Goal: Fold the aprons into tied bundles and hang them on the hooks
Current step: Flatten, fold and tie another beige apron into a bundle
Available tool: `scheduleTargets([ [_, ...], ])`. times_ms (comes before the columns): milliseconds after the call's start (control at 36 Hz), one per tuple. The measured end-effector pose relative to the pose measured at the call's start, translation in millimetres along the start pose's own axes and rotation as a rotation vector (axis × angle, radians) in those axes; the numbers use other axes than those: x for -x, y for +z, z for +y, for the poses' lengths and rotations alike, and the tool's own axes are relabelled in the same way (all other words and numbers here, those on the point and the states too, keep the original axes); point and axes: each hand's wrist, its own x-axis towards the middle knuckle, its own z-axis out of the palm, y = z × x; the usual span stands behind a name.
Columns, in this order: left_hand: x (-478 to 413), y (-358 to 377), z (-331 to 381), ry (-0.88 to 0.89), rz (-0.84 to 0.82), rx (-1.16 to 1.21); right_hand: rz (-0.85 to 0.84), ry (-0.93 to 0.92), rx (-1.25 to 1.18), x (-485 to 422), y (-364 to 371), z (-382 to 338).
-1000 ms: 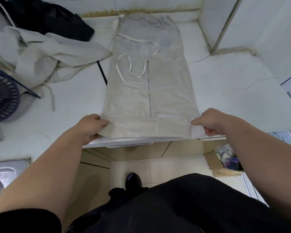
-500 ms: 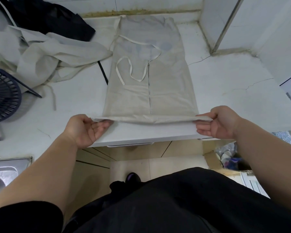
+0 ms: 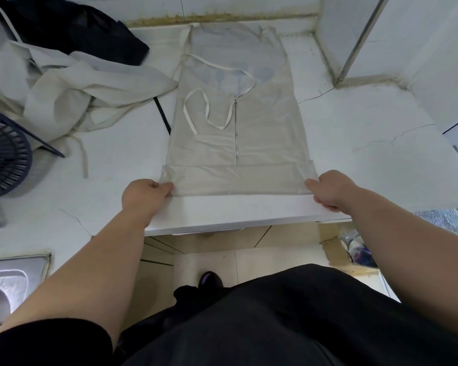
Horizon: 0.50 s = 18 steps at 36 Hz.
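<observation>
**Apron (image 3: pixel 249 122):** it lies flat on the white bench (image 3: pixel 368 143), narrowed lengthwise, neck end toward the wall. The near hem is turned up into one shallow band (image 3: pixel 238 180), just short of the bench edge. The strap (image 3: pixel 218 127) loops loose on top of the panel, above the band.

**Hands:** your left hand (image 3: pixel 143 196) grips the left end of the band, fingers (image 3: pixel 163 186) curled round the corner. Your right hand (image 3: pixel 333 190) pinches the right end likewise. Both are clenched on cloth, neither released.

**Step in hand (my reading):** folding or rolling the hem up toward the neck.
- Hold both ends level so the band runs square to the centre seam.
- Carry the two corners forward together.
- Press each turn flat before the next.
- Watch the right end, where the layers jut past the panel's edge.
- Leave the strap out of the roll, since it must tie the bundle.

**Not resolved:**
- Your fingertips sit under the knuckles, so I cannot tell how many layers each holds.
- No hooks are in view.
- A faint bluish print near the neck is unreadable.
- Left of the apron lies a rumpled pale heap (image 3: pixel 85 93) (likely another apron), with dark fabric (image 3: pixel 77 30) behind it.
- A black fan (image 3: pixel 3 159) is cut off by the frame, with a sink (image 3: pixel 8 281) corner below it.
</observation>
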Motion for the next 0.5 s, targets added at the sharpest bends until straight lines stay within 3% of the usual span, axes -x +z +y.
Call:
scheduleTargets([
  [111,2,4,0,0.015,0.041,-0.136,0.037,-0.004,0.177,2,6,-8],
  [194,13,11,10,0.078,0.221,-0.330,0.190,0.036,0.313,9,13,-18],
  [250,20,22,26,0.364,0.217,-0.565,0.378,-0.062,0.554,14,19,-29],
  [278,23,31,35,0.550,0.119,-0.659,0.428,-0.165,0.668,15,23,-36],
  [333,29,47,48,0.775,-0.163,-0.727,0.351,-0.412,0.758,15,36,-50],
  [389,33,61,52,0.796,-0.376,-0.739,0.129,-0.580,0.743,16,54,-56],
  [444,31,68,45,0.760,-0.412,-0.775,-0.018,-0.581,0.693,16,69,-52],
  [500,22,66,35,0.696,-0.372,-0.799,-0.004,-0.527,0.712,11,72,-43],
])
